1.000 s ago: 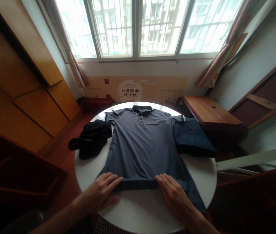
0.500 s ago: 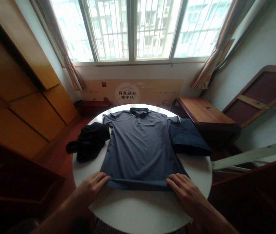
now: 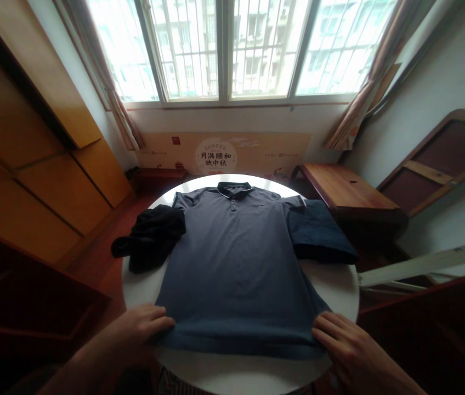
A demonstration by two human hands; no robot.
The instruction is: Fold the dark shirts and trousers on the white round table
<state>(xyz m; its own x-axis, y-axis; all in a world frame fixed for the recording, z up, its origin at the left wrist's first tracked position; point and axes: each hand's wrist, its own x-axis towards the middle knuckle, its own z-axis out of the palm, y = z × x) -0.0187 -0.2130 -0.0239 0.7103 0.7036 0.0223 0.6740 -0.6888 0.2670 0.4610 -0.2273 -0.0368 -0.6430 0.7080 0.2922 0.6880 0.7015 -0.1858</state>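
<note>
A dark blue-grey polo shirt (image 3: pixel 232 263) lies spread front side up on a round white table (image 3: pixel 137 288), its black collar with a white edge at the far side. My left hand (image 3: pixel 148 322) is closed on the shirt's near left hem corner. At the near right hem corner, my right hand (image 3: pixel 339 334) grips the cloth too. The hem is drawn out wide between them, close to the table's front edge. Beside the shirt on the left sits a crumpled black garment (image 3: pixel 154 236). Folded dark navy cloth (image 3: pixel 321 233) lies on the right, partly under the right sleeve.
Beyond the table is a wall with a printed banner (image 3: pixel 265 153) below a barred window (image 3: pixel 257 49). A wooden bench (image 3: pixel 347 186) stands at the back right, and yellow-brown cabinets (image 3: pixel 55 192) line the left. A pale bar (image 3: pixel 425 263) reaches the table's right edge.
Both hands have moved apart and nearer to me, holding the hem. The shirt's lower part is now stretched wider and reaches further toward the front edge of the table.
</note>
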